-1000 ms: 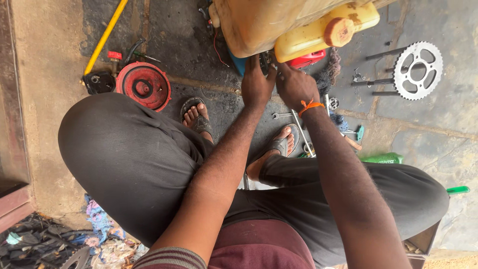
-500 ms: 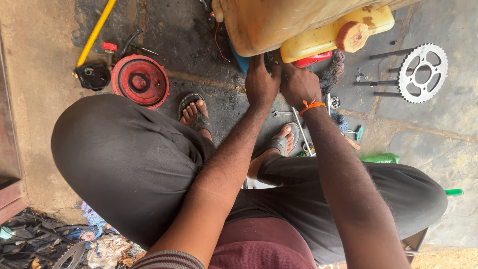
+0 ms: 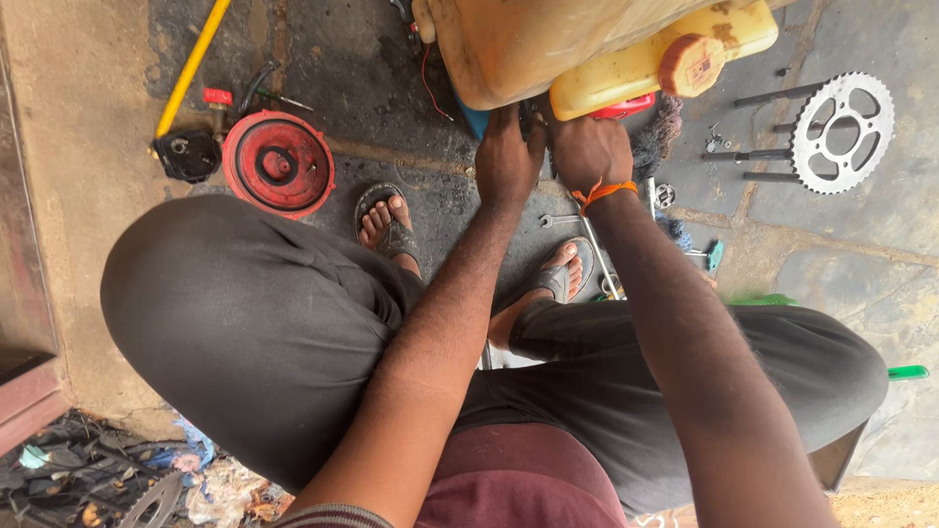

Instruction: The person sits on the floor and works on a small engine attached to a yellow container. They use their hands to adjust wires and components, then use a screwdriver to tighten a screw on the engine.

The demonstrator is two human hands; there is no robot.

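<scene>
at about 10 o'clock from the hands a yellow bar (image 3: 192, 66) runs slanting up the frame, and below it a small black part (image 3: 186, 154) sits just beside a red round cover (image 3: 278, 163), all well apart from the work. nearer the middle, two sandalled feet rest on the dark stone floor (image 3: 861, 244), the left foot (image 3: 383, 223) at about 8 o'clock from the hands and the right foot (image 3: 561, 274) at roughly 6 o'clock. the left hand (image 3: 509, 156) and the right hand (image 3: 589, 152) sit side by side, nearly touching, both reaching toward 12 o'clock, where a big yellow-tan jerrycan (image 3: 548, 44) leans overhead with its capped spout (orange-brown cap) pointing off to 2 o'clock. both hands press in at the dark gap under the can's lower edge, fingers curled and tucked out of sight, so i cannot tell what either one holds or how tightly; the thing they work on lies straight ahead of both, between the can and a red part (image 3: 626, 106) at 1 o'clock of the right hand. the right wrist wears an orange band (image 3: 603, 193). a slim spanner (image 3: 597, 249) lies at 6 o'clock, its long axis running roughly 12 to 6, nearer the right hand. far out at 3 o'clock a toothed sprocket (image 3: 843, 132) lies flat beside a few dark rods (image 3: 743, 154).
</scene>
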